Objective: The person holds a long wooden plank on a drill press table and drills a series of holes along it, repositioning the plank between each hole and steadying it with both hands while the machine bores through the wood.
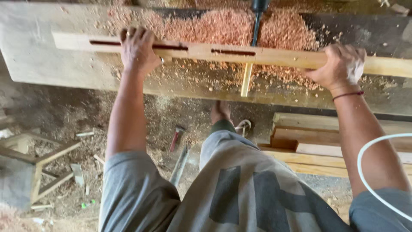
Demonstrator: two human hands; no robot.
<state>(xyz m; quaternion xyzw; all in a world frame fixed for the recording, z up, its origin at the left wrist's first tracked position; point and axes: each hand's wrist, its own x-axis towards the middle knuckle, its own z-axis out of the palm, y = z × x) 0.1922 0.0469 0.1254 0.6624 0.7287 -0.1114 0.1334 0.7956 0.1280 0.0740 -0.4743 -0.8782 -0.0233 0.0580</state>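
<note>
no packages, labels, signs, screens visible

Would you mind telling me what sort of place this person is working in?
Most likely a woodworking shop. Both hands press a slotted wooden rail on a bench beneath a drill bit, pink shavings lie heaped behind, and planks are stacked on the floor.

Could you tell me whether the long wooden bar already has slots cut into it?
Yes, the long wooden bar shows two narrow slots along its top face, between both hands.
</note>
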